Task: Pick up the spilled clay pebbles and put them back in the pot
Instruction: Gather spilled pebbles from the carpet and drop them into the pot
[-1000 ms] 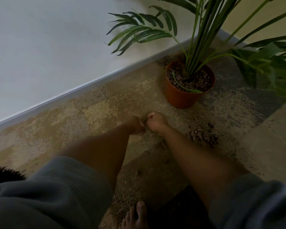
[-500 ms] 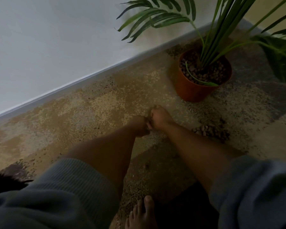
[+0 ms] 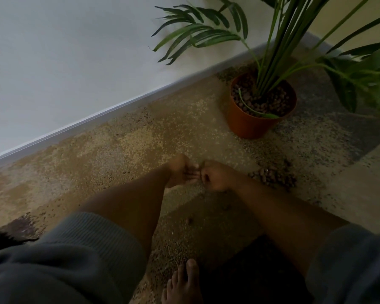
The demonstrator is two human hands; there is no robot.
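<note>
An orange pot [image 3: 248, 126] with a green palm stands on the floor at the upper right, filled with brown clay pebbles [image 3: 270, 102]. A small heap of spilled pebbles [image 3: 272, 177] lies on the floor below the pot, just right of my right hand. My left hand [image 3: 181, 172] is turned palm up and cupped. My right hand [image 3: 215, 175] is curled, its fingers touching the left fingertips. The dim light hides whether either hand holds pebbles. A single pebble [image 3: 190, 220] lies nearer to me between my forearms.
A white wall with a skirting board [image 3: 92, 119] runs diagonally along the left. Palm fronds [image 3: 198, 36] hang over the floor above my hands. My bare foot [image 3: 182, 284] rests at the bottom edge. Grey sleeves cover my upper arms.
My left hand has turned palm up and loosened from a fist. Both hands stay joined at the same spot. The camera view shifted slightly.
</note>
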